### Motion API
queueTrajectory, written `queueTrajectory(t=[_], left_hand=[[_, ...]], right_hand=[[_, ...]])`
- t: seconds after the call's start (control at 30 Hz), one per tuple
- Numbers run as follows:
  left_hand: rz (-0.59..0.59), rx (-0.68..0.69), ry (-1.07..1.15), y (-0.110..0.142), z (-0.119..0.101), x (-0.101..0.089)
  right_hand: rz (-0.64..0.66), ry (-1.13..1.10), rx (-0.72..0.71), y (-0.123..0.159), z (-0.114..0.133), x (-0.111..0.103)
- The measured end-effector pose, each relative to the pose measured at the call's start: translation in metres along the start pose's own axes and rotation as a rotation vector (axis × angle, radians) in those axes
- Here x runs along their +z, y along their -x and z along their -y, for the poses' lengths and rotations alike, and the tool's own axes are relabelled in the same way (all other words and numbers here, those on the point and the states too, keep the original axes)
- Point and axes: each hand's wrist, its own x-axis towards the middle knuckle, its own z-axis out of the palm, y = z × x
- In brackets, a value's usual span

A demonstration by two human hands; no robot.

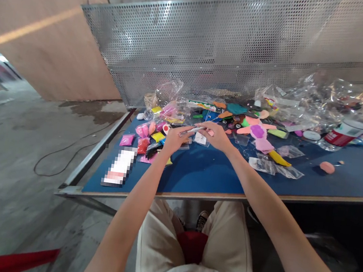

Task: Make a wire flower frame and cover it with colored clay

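Now — slim item (191, 130) held between left grip (175, 137), right grip (217, 135).

Left hand (175, 138), right hand (218, 136); slim object (190, 131) between

Place: a workshop, I'd say
Floor (16, 141): bare concrete, darkly stained in patches
Worktable (205, 180): blue top, metal frame, before me
Back panel (194, 39): perforated metal, facing me
Board (44, 33): large plain wooden sheet, to my left

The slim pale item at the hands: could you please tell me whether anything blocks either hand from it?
Nothing visible does: the left hand and right hand both have their fingers at the slim pale item.
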Motion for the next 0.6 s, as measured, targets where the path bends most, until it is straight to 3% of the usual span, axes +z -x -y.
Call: queueTrajectory(t=[0.13, 0.4, 0.6], left_hand=[[-0.016, -0.02, 0.032, 0.001, 0.001, 0.002], [-0.067, -0.104, 0.041, -0.002, 0.008, 0.002], [0.043, -0.082, 0.042, 0.0, 0.004, 0.003]], right_hand=[[-0.089, -0.009, 0.042, 0.0, 0.0, -0.001], [-0.131, -0.032, 0.13, 0.001, 0.004, 0.0], [-0.185, -0.005, 0.229, 0.001, 0.011, 0.003]])
